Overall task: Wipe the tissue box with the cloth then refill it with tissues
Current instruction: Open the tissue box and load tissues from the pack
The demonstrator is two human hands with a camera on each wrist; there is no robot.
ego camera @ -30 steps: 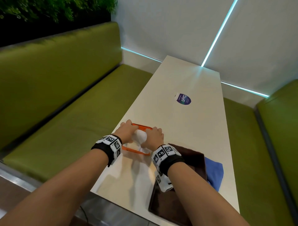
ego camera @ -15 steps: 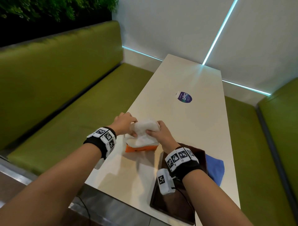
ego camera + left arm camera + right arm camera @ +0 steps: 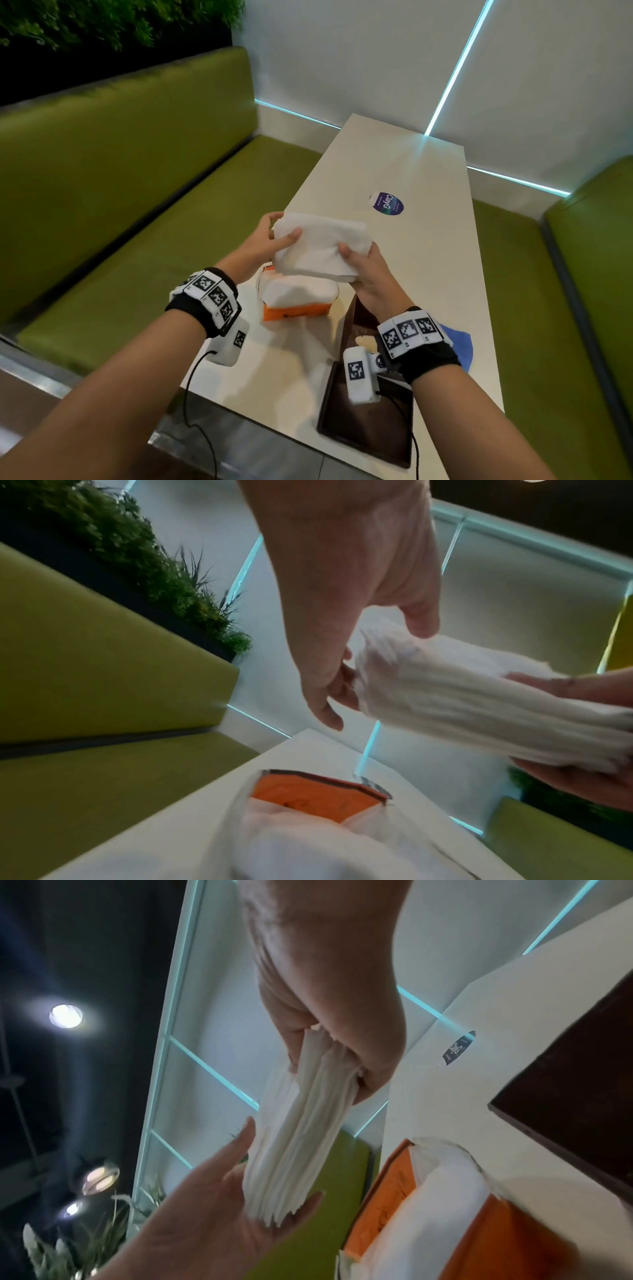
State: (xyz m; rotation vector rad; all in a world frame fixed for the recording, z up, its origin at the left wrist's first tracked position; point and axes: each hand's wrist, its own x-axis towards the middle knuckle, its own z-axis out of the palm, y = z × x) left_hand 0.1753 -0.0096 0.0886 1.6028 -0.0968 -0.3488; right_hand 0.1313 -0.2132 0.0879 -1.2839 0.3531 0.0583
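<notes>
Tissues (image 3: 318, 248) stack aloft | left hand (image 3: 265, 245), right hand (image 3: 371, 274) grips clasp opposite ends | orange pack (image 3: 296, 301) below

— Anything readable here?
— Only "ClayG", white letters on the round dark purple sticker (image 3: 387, 204) stuck to the long white table (image 3: 428, 260). Its smaller print is too fine to read.

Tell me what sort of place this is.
Probably a cafe or restaurant booth: green padded benches flank a long white table, a branded round sticker sits on the tabletop, and a plant planter tops the seat back.
</notes>
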